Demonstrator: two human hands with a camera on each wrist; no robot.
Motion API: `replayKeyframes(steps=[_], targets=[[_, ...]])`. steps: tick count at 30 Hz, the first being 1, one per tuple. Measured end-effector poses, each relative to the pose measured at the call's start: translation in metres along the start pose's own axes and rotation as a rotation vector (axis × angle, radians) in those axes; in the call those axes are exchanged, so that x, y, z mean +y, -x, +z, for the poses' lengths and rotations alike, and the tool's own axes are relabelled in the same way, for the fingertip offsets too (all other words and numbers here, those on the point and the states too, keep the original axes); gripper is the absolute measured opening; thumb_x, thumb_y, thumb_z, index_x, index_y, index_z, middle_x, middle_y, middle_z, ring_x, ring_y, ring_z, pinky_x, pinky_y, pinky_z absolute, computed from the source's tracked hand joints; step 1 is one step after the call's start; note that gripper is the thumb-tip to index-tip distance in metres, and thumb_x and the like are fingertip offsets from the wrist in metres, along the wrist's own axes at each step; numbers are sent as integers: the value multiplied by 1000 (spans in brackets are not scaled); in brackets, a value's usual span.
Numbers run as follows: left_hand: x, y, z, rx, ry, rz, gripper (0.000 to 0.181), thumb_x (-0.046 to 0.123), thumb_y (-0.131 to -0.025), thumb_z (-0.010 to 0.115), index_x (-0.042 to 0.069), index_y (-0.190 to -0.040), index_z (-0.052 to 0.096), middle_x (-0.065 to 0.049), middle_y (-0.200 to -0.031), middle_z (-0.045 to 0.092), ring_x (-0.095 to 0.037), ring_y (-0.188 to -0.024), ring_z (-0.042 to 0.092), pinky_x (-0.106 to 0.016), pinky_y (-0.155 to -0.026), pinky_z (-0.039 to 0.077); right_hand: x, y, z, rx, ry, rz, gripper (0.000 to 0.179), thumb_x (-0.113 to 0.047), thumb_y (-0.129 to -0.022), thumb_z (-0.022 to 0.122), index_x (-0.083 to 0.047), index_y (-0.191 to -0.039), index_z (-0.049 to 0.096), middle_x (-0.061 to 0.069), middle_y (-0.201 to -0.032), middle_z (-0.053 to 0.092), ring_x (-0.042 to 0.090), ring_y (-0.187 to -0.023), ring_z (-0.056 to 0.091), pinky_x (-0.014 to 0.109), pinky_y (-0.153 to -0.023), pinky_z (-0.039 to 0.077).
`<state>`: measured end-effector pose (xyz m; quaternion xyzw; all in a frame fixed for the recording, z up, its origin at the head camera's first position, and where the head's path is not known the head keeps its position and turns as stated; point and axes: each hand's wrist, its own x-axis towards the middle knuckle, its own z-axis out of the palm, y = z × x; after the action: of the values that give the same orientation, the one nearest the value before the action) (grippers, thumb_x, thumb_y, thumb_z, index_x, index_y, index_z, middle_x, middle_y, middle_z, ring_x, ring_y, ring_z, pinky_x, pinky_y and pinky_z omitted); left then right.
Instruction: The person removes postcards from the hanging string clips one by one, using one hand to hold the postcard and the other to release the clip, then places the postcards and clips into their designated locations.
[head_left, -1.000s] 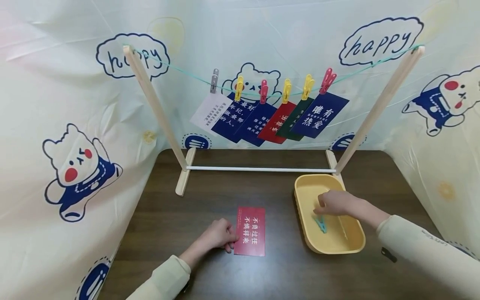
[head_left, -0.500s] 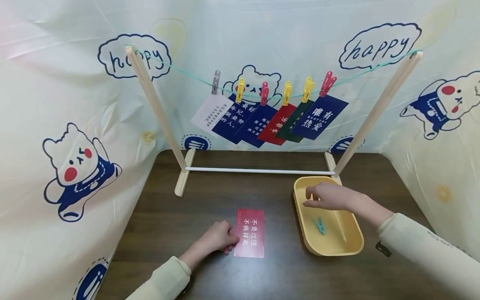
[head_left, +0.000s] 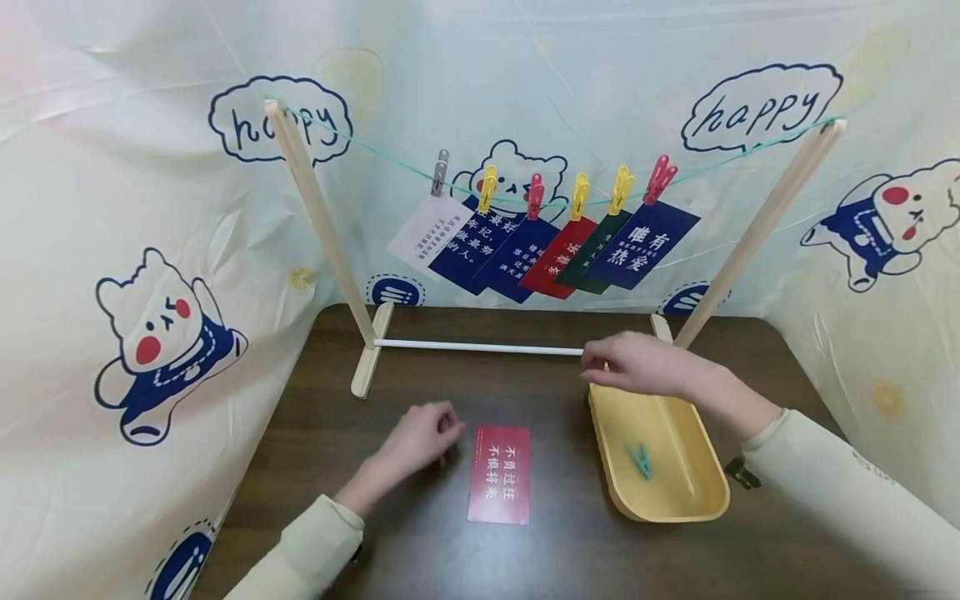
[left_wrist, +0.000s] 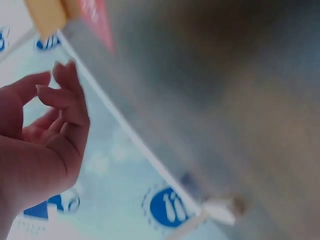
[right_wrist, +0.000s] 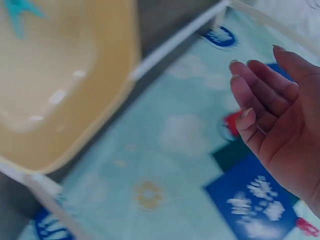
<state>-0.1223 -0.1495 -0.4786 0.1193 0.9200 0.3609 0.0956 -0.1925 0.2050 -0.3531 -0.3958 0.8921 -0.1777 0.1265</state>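
A red card point(head_left: 498, 475) with white writing lies flat on the table. Just left of it hovers my left hand point(head_left: 420, 433), fingers loosely curled and holding nothing; the left wrist view shows a gap between thumb and fingertips. My right hand point(head_left: 637, 362) is raised over the far left corner of the yellow tray point(head_left: 697, 467). Its fingers point(right_wrist: 265, 87) are relaxed and bare in the right wrist view. Inside the tray lies one teal clothespin point(head_left: 642, 461).
Behind the hands stands a wooden frame point(head_left: 318, 225) with a white crossbar point(head_left: 480, 347). Several cards, among them a blue card point(head_left: 641, 246), hang from its green string point(head_left: 397, 158) by clothespins. A printed sheet point(head_left: 187, 208) surrounds the table.
My left hand has left the red card's edge and risen slightly away. The right hand has moved up and left from over the clothespin to the tray's far corner.
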Motion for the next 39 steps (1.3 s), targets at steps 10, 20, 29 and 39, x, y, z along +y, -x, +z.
replayKeyframes(steps=[10, 20, 29, 39], targets=[[7, -43, -81, 447, 43, 288, 9, 10, -98, 72, 3, -105, 71, -8, -92, 72, -20, -80, 66, -37, -73, 57, -51, -45, -66, 120, 61, -60, 18, -24, -101, 70, -14, -116, 74, -3, -104, 75, 10, -88, 68, 32, -80, 60], [13, -77, -135, 745, 225, 390, 19, 2, -98, 71, -6, -115, 70, -19, -111, 73, -2, -71, 65, -11, -64, 51, -90, -104, -121, 329, 126, -156, 25, -21, -102, 69, -7, -121, 71, 8, -109, 76, 19, -94, 70, 35, -84, 59], [26, -101, -170, 691, 219, 324, 30, 11, -105, 62, 0, -133, 66, -18, -128, 66, -14, -67, 67, -19, -58, 55, -116, -157, -158, 395, 247, -20, 56, -37, -106, 61, -7, -152, 50, 12, -142, 62, 27, -135, 52, 39, -117, 40], [33, -110, -174, 607, 186, 246, 30, 15, -104, 65, 4, -132, 69, -15, -124, 71, -22, -73, 69, -19, -64, 56, -119, -190, -163, 295, 86, 132, 62, -48, -104, 60, -11, -152, 50, 7, -140, 67, 21, -129, 61, 35, -111, 46]])
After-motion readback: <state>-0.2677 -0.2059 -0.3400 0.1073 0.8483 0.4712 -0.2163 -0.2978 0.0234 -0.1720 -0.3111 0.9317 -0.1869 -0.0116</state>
